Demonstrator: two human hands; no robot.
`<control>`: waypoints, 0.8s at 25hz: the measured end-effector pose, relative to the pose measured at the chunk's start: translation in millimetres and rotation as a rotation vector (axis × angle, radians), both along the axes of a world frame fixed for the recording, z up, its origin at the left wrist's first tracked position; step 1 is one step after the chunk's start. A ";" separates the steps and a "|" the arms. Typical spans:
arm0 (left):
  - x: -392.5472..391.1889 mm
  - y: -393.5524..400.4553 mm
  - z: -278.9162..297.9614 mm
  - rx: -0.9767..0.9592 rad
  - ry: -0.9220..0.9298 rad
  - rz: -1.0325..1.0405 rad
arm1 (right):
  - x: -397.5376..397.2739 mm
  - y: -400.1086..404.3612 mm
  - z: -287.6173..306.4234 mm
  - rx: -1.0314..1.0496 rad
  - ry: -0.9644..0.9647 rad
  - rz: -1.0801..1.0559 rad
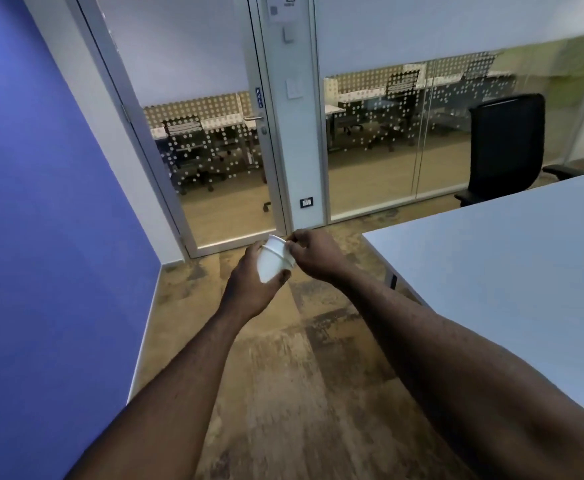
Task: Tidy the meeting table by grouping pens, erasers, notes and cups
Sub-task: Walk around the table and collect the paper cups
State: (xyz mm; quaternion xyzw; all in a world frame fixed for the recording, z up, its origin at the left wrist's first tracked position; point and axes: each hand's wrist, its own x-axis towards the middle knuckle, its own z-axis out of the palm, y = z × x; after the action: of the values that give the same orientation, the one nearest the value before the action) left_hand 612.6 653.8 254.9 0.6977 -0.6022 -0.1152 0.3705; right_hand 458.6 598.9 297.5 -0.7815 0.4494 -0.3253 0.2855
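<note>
I hold white paper cups (274,259), nested one inside another, in the air over the floor, left of the table. My left hand (249,282) grips the stack around its lower part, thumb on the near side. My right hand (313,254) pinches the rim of the upper cup with its fingertips. The cups tilt with their mouths toward the upper right. The white meeting table (512,271) fills the right side; no pens, erasers or notes show on the part in view.
A blue wall (41,237) runs along the left. A glass door (214,168) and glass partition stand ahead, with desks and chairs beyond. A black office chair (505,147) sits at the table's far end. Wood-pattern floor (301,375) lies below my arms.
</note>
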 end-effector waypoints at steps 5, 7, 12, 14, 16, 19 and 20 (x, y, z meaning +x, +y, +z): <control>54.1 -121.5 6.7 -0.015 -0.002 0.009 | 53.6 -117.3 13.6 0.007 0.038 -0.003; 74.4 -162.7 4.9 0.000 -0.004 0.021 | 72.7 -157.5 15.4 0.022 0.044 0.006; 122.0 -286.0 -4.4 0.008 0.019 -0.015 | 116.7 -277.6 6.0 -0.025 0.050 -0.065; 143.2 -344.5 -9.8 -0.006 0.000 -0.050 | 134.8 -332.9 -3.7 -0.046 0.067 -0.109; 163.6 -403.7 -14.2 -0.021 -0.007 -0.096 | 154.3 -389.3 -9.9 -0.060 0.073 -0.152; 187.5 -486.5 -16.7 0.003 0.025 -0.196 | 174.0 -462.2 -13.6 -0.035 0.052 -0.243; 193.3 -515.3 -16.3 0.004 0.026 -0.237 | 178.1 -486.6 -14.5 -0.028 0.065 -0.278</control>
State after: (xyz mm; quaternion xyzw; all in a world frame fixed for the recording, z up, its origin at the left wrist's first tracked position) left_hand 805.8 138.5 238.6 0.6207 -0.6755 -0.1682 0.3607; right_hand 636.7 112.4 283.0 -0.7258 0.5576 -0.3426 0.2120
